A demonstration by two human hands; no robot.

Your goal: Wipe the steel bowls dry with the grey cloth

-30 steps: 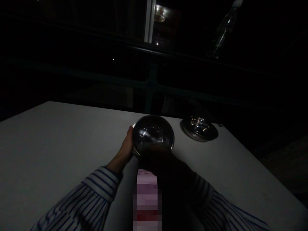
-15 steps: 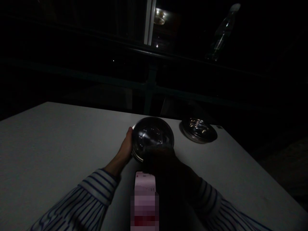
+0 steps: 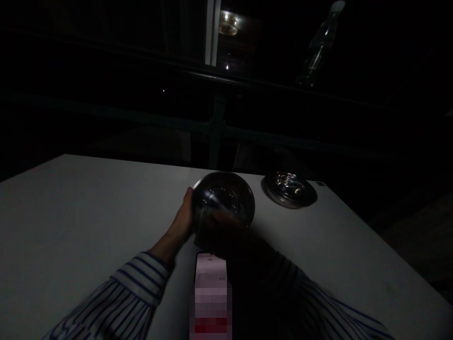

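A shiny metal bowl (image 3: 226, 186) is tilted toward me above the white table, its hollow side showing. My left hand (image 3: 183, 212) grips its left rim, thumb on the edge and the other fingers hidden behind it. In deep shadow, my right hand (image 3: 230, 231) lies over the near part of the bowl's inside. Its fingers look curled in; whatever they hold is too dark to make out. Below the bowl, close to me, a phone (image 3: 211, 269) with a lit, partly blurred screen stands out.
Several stacked metal bowls (image 3: 290, 189) sit at the back right of the white table (image 3: 106, 212). Beyond the table's far edge it is very dark. A clear plastic bottle (image 3: 320, 47) stands on a ledge there, and a ribbed glass object (image 3: 228, 24) catches light near a pale upright post (image 3: 212, 33).
My right hand has shifted slightly left and its arm lower across the bowl. My left hand keeps its hold on the rim. The whole view has moved a little.
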